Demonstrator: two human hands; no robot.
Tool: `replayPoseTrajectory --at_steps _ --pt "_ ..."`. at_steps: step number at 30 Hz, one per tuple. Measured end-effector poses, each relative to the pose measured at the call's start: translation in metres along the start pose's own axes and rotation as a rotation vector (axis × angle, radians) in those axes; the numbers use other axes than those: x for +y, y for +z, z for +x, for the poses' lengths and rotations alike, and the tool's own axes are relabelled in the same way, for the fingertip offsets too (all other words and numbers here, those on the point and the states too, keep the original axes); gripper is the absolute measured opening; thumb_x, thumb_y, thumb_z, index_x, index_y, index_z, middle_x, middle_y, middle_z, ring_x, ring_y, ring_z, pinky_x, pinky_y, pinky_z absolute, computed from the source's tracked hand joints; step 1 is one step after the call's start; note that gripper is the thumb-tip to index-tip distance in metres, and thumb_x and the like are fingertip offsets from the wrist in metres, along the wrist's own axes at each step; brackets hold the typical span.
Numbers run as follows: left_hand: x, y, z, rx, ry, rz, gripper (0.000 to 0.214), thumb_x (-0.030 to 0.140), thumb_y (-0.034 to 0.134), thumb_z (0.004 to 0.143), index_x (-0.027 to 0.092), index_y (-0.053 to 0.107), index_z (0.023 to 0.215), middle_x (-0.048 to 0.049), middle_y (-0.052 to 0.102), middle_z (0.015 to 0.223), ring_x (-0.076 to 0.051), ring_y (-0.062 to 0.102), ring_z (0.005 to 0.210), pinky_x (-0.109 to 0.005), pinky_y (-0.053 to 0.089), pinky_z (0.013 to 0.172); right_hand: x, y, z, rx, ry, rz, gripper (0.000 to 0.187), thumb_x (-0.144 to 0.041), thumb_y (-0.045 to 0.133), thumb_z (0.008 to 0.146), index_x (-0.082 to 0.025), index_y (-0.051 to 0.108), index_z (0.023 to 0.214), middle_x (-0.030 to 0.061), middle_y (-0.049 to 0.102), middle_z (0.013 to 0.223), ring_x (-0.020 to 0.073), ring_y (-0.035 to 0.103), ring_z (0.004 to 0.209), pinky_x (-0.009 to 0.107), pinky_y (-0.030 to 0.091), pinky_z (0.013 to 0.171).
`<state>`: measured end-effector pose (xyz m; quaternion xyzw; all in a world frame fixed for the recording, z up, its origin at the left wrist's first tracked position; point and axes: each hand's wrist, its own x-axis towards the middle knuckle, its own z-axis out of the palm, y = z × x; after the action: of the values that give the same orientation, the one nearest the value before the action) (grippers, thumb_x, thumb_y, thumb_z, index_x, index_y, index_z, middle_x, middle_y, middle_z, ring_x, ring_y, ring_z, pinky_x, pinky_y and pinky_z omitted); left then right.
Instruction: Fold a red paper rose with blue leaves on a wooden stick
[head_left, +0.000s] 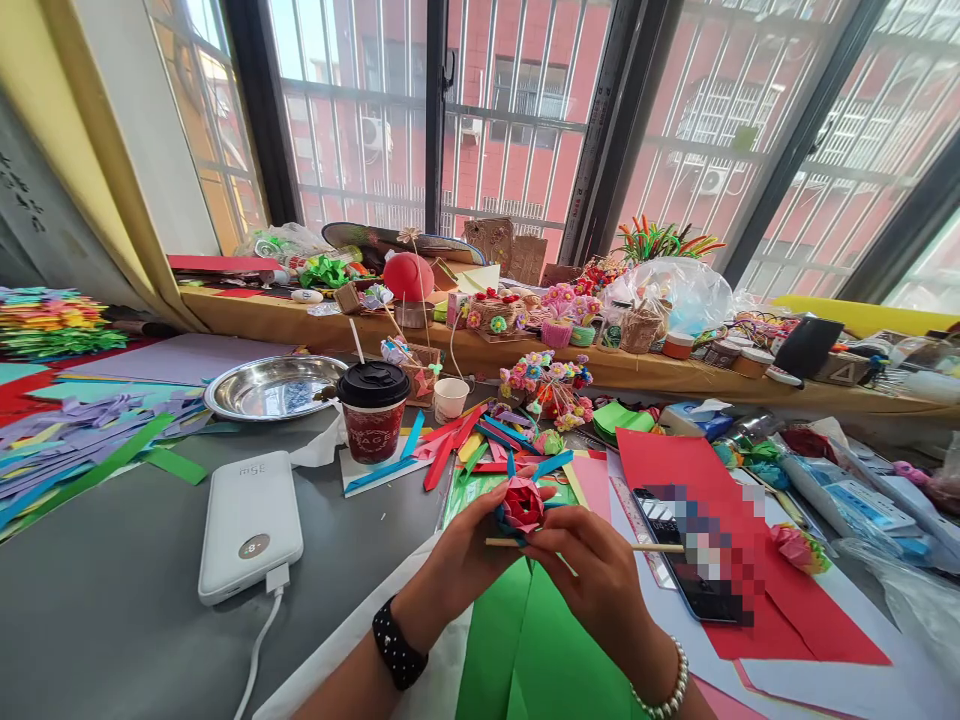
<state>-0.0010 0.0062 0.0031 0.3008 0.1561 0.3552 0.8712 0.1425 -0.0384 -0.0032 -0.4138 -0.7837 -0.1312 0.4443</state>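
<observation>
A folded paper flower [523, 505], pink and red with blue strips around it, is held between both hands above green paper sheets [559, 645]. My left hand [465, 548] cups it from the left, fingers closed behind it. On the right, my right hand [592, 565] pinches at the flower's lower edge. A thin wooden stick [657, 547] runs crosswise through the right hand's fingers, its left end showing under the flower. Blue strip ends stick out above the flower. The fingertips behind it are hidden.
Left of the hands lie a white power bank [251, 528] with a cable, a lidded cup [373, 412] and a metal plate [276, 388]. A phone [694, 560] rests on red paper [821, 615] at right, beside a finished-looking pink paper flower [799, 549]. Crafts crowd the windowsill [315, 318].
</observation>
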Motion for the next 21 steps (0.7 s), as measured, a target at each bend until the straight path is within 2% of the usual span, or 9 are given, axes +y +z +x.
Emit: replayPoseTrajectory --at_steps 5,9,12,15,21 --pt "-0.0080 -0.0033 0.0020 0.003 0.068 -0.053 0.029 0.030 0.044 0.081 0.013 0.059 0.099 -0.0079 0.061 0.102 -0.016 0.054 0.092 -0.023 0.041 0.074 -0.0005 0.0010 -0.0007 0.033 0.011 0.006 0.005 -0.020 0.054 0.078 -0.022 0.057 0.079 0.0016 0.057 0.074 0.0140 0.059 0.068 0.026 0.047 0.059" --pt "-0.0108 -0.0035 0.0028 0.034 0.079 -0.118 0.024 0.027 0.045 0.081 0.014 0.062 0.090 -0.0043 0.064 0.092 -0.012 0.057 0.082 -0.020 0.042 0.073 0.0003 0.0023 -0.0012 0.003 0.107 0.042 0.005 -0.022 0.050 0.080 -0.022 0.051 0.085 0.0035 0.056 0.082 0.0148 0.058 0.071 0.027 0.048 0.057" --pt "-0.0093 -0.0008 0.0018 0.067 0.078 -0.140 0.025 0.027 0.044 0.081 0.013 0.061 0.095 -0.0054 0.064 0.095 -0.013 0.058 0.084 -0.021 0.043 0.075 0.0018 0.0018 -0.0011 -0.036 0.191 0.043 0.011 -0.028 0.050 0.081 -0.021 0.045 0.088 0.0043 0.055 0.085 0.0143 0.057 0.069 0.026 0.047 0.054" --pt "-0.0071 0.0021 0.0006 0.078 0.078 -0.134 0.029 0.027 0.045 0.081 0.011 0.059 0.100 -0.0076 0.063 0.098 -0.014 0.058 0.086 -0.022 0.043 0.077 0.0042 0.0008 -0.0006 -0.085 0.234 -0.034 0.019 -0.036 0.051 0.079 -0.020 0.043 0.087 0.0024 0.055 0.080 0.0129 0.056 0.062 0.024 0.044 0.049" --pt "-0.0061 0.0038 0.0011 0.080 0.059 -0.104 0.030 0.027 0.044 0.082 0.010 0.058 0.101 -0.0089 0.062 0.101 -0.019 0.055 0.098 -0.024 0.042 0.082 0.0079 0.0002 0.0002 -0.210 0.224 -0.122 0.026 -0.040 0.049 0.079 -0.020 0.049 0.064 -0.0005 0.054 0.059 0.0135 0.052 0.055 0.024 0.037 0.048"
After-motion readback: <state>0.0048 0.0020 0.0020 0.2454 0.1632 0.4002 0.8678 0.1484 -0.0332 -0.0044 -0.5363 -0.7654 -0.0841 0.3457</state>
